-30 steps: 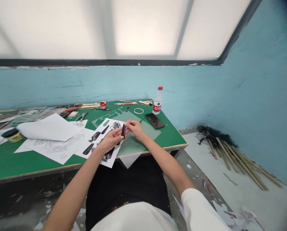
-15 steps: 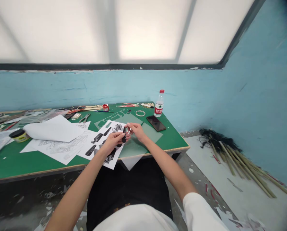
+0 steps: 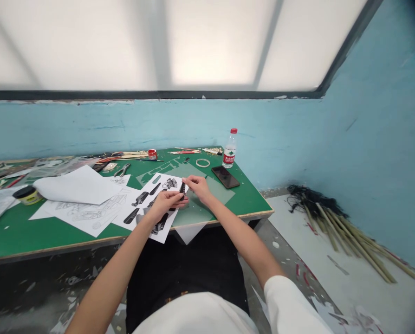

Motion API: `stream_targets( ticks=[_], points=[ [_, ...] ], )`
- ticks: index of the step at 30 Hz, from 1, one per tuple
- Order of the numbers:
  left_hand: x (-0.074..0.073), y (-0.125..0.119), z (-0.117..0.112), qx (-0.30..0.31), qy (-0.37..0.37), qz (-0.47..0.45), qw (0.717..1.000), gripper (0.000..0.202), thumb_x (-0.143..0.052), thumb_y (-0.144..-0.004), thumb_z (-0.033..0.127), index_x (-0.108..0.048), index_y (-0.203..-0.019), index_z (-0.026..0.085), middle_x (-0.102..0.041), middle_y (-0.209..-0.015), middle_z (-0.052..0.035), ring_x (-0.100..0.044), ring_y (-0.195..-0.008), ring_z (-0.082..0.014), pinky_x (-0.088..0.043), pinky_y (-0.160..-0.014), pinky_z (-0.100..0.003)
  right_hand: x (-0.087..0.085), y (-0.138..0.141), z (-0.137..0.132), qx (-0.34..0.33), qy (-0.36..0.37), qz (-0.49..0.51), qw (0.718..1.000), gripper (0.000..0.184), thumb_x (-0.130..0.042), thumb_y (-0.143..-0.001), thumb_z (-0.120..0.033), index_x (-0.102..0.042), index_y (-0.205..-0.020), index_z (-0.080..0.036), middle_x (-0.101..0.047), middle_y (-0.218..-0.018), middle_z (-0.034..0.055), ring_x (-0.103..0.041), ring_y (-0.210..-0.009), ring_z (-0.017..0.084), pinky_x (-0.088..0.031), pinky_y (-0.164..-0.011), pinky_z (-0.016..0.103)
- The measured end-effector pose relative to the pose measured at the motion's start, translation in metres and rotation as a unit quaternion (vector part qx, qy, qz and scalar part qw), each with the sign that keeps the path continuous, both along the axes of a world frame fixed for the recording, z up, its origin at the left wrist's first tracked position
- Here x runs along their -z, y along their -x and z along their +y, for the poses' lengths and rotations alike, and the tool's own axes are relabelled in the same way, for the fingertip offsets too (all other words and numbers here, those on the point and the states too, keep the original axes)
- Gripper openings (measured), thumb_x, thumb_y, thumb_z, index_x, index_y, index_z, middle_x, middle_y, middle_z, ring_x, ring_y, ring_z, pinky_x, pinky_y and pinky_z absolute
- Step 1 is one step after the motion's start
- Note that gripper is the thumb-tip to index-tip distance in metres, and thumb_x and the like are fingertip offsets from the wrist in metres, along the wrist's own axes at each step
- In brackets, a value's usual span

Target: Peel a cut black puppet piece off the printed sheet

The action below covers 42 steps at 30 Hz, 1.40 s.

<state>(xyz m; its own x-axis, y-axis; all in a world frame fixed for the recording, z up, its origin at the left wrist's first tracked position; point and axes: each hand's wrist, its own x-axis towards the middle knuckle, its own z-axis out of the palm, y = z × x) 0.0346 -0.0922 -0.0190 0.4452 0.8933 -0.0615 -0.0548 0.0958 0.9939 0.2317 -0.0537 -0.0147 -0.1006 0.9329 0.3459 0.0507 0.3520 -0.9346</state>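
Between my two hands is a small black cutout piece point(image 3: 183, 189), narrow, with notches or pale marks along it. My left hand point(image 3: 167, 203) grips its lower part between thumb and fingers. At its top end, my right hand point(image 3: 196, 185) pinches it with thumb and fingertips. Below the hands lies a white sheet printed with black shapes point(image 3: 145, 218), partly hidden by my left hand and forearm. A translucent sheet point(image 3: 212, 197) spreads under my right hand, and a pale sheet corner hangs over the table's front edge.
On the green table point(image 3: 254, 199) stand a water bottle point(image 3: 229, 150), a phone point(image 3: 225, 177) and a tape ring point(image 3: 203, 163). Pliers point(image 3: 122, 170), a red paint jar point(image 3: 152, 154), drawings point(image 3: 89, 215) and a black-lidded jar point(image 3: 28, 195) lie leftward. Bamboo sticks point(image 3: 346, 241) rest at right.
The black cutout piece has tilted, its top leaning right, and my right fingers have closed onto its upper end. My left hand stays nearly in place.
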Motion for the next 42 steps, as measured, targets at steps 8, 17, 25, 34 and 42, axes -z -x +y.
stream_targets(
  ticks=[8, 17, 25, 34, 42],
  points=[
    [0.001, -0.001, 0.000, -0.001, 0.003, 0.005, 1.000, 0.029, -0.072, -0.103, 0.039, -0.071, -0.120, 0.016, -0.074, -0.121, -0.0087, -0.073, -0.107, -0.0226, -0.064, -0.094, -0.044, 0.006, -0.003, 0.011, 0.045, 0.021, 0.008, 0.999, 0.039, -0.065, -0.106, -0.053, -0.066, -0.093, -0.016, -0.063, -0.078, -0.0034, -0.058, -0.062, 0.010, -0.053, -0.062, 0.025],
    [0.005, 0.001, 0.004, -0.025, 0.001, -0.008, 1.000, 0.032, -0.071, -0.103, 0.040, -0.069, -0.124, 0.016, -0.073, -0.122, -0.0090, -0.073, -0.106, -0.0226, -0.064, -0.092, -0.044, 0.004, 0.003, 0.001, -0.053, 0.019, -0.047, 0.997, 0.034, -0.076, -0.100, -0.045, -0.069, -0.088, -0.015, -0.069, -0.086, -0.0010, -0.068, -0.081, 0.016, -0.060, -0.078, 0.032],
    [0.001, 0.001, 0.003, -0.003, 0.006, 0.000, 1.000, 0.030, -0.071, -0.103, 0.039, -0.070, -0.122, 0.015, -0.073, -0.119, -0.0083, -0.073, -0.102, -0.0214, -0.065, -0.090, -0.042, 0.008, -0.001, 0.010, -0.008, 0.047, -0.007, 0.999, 0.031, -0.073, -0.102, -0.045, -0.070, -0.104, -0.015, -0.071, -0.101, 0.0028, -0.068, -0.084, 0.016, -0.060, -0.077, 0.032],
    [0.000, 0.000, 0.000, -0.001, -0.006, 0.005, 1.000, 0.032, -0.071, -0.103, 0.040, -0.069, -0.125, 0.016, -0.072, -0.123, -0.0091, -0.073, -0.105, -0.0226, -0.064, -0.092, -0.044, 0.010, -0.007, 0.018, 0.004, 0.069, 0.018, 0.997, 0.031, -0.069, -0.106, -0.045, -0.070, -0.113, -0.015, -0.073, -0.105, 0.0041, -0.070, -0.085, 0.016, -0.063, -0.077, 0.033],
    [0.002, -0.001, 0.000, -0.013, -0.033, 0.012, 0.999, 0.035, -0.070, -0.103, 0.042, -0.069, -0.127, 0.017, -0.072, -0.127, -0.0098, -0.072, -0.109, -0.0237, -0.063, -0.095, -0.046, 0.006, 0.001, 0.000, -0.101, 0.045, -0.030, 0.993, 0.027, -0.075, -0.102, -0.041, -0.071, -0.097, -0.015, -0.073, -0.099, 0.0027, -0.071, -0.088, 0.017, -0.062, -0.082, 0.034]
  ],
)
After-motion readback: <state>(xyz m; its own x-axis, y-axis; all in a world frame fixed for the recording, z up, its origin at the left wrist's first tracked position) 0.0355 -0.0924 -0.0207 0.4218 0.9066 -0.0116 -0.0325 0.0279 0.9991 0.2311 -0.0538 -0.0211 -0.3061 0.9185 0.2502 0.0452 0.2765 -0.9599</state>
